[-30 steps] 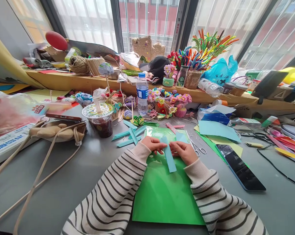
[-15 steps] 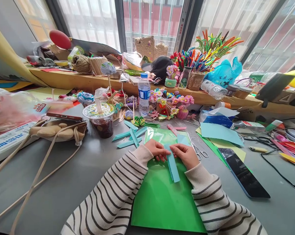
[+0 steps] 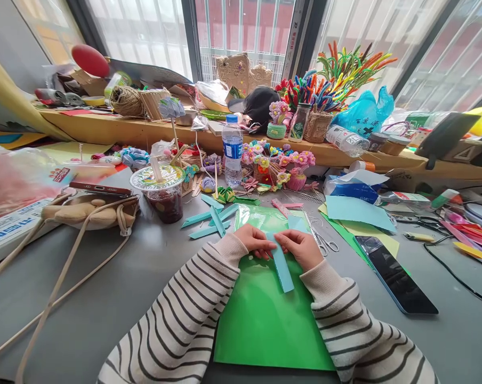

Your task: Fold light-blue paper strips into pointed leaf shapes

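Note:
A light blue paper strip (image 3: 283, 269), folded lengthwise, is pinched between my two hands over a glossy green sheet (image 3: 271, 330). My left hand (image 3: 254, 241) grips its upper part from the left, fingertips closed. My right hand (image 3: 299, 248) pinches the same part from the right, thumb and forefinger together. The strip's lower end hangs free and points towards me. Behind my right hand lies another piece of light blue paper (image 3: 298, 223). Several folded blue strips (image 3: 214, 217) lie crossed in a loose pile beyond my left hand.
A lidded drink cup (image 3: 161, 194) and a water bottle (image 3: 232, 152) stand behind the strips. Scissors (image 3: 328, 245) lie right of the green sheet, near a phone (image 3: 395, 274) and stacked coloured paper (image 3: 359, 213). A beige strapped bag (image 3: 91, 213) sits left. Craft flowers (image 3: 279, 162) line the back.
Both hands have drawn together on the blue strip. Its lower end has swung slightly right and towards me, then lifted a little, and it now looks narrower.

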{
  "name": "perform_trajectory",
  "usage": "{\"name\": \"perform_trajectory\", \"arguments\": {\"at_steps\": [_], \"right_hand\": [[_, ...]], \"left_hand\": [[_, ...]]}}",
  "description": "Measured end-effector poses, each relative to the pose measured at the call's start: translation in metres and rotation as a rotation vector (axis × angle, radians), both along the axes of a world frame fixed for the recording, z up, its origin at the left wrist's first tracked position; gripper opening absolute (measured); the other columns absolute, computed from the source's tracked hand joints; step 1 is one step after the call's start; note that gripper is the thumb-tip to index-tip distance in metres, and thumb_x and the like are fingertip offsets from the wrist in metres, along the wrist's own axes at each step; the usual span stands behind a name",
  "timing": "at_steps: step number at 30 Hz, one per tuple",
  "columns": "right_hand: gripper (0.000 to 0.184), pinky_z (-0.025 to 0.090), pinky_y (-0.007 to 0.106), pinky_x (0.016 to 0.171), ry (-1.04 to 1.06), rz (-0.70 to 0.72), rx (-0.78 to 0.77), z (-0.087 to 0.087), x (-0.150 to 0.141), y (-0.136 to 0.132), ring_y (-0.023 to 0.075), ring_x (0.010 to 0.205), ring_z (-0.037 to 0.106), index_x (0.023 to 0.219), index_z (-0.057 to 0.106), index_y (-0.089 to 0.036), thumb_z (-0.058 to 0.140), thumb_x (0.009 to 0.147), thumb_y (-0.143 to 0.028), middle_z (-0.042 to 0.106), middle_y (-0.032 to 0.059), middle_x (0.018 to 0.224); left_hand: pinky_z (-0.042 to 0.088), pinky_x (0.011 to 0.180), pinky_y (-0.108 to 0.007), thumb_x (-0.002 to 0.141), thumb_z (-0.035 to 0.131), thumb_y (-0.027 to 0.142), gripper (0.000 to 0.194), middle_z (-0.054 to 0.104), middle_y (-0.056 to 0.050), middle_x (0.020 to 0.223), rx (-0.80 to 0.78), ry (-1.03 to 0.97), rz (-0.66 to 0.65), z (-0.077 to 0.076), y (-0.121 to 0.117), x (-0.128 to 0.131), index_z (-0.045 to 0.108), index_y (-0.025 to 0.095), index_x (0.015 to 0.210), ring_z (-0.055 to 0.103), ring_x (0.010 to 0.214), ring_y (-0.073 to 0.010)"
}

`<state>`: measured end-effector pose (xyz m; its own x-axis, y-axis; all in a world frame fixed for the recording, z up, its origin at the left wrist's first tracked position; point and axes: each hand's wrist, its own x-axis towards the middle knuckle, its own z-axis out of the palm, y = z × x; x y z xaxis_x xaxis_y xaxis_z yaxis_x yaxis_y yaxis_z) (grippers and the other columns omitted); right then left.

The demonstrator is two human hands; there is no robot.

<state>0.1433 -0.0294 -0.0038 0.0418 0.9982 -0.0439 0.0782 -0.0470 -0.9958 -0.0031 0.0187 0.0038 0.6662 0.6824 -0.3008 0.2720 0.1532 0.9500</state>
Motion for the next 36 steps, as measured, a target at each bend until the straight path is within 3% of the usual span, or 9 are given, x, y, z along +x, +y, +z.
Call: {"name": "perform_trajectory", "arguments": {"at_steps": [14, 24, 36], "right_hand": [[0.025, 0.037, 0.022, 0.047, -0.065, -0.019, 0.049, -0.0019, -0.0005, 0.002, 0.0083, 0.047, 0.044, 0.058, 0.056, -0.013, 0.061, 0.055, -0.038, 0.05, -0.0027, 0.049], [0.03, 0.042, 0.024, 0.047, -0.255, -0.025, -0.003, 0.0029, 0.003, -0.0027, 0.0115, 0.048, 0.049, 0.064, 0.063, -0.014, 0.06, 0.053, -0.042, 0.059, 0.0019, 0.055], [0.026, 0.036, 0.022, 0.042, -0.278, -0.065, 0.004, 0.002, 0.0036, -0.002, 0.0086, 0.042, 0.043, 0.056, 0.058, -0.015, 0.061, 0.053, -0.041, 0.053, -0.0011, 0.048]], "left_hand": [[0.039, 0.045, -0.017, 0.053, 0.063, 0.036, 0.026, 0.057, -0.001, 0.046, 0.029, 0.008, 0.004, 0.0007, -0.001, 0.0008, 0.06, 0.01, 0.054, 0.05, 0.043, -0.0062], [0.041, 0.047, -0.019, 0.049, 0.064, 0.038, 0.029, 0.058, -0.001, 0.047, 0.003, -0.021, 0.16, 0.0041, -0.0028, 0.0009, 0.059, 0.01, 0.054, 0.052, 0.044, -0.0078], [0.042, 0.047, -0.018, 0.05, 0.064, 0.036, 0.027, 0.058, 0.0, 0.048, -0.009, -0.059, 0.158, -0.0021, -0.0015, 0.0012, 0.056, 0.01, 0.053, 0.055, 0.047, -0.0086]]}}
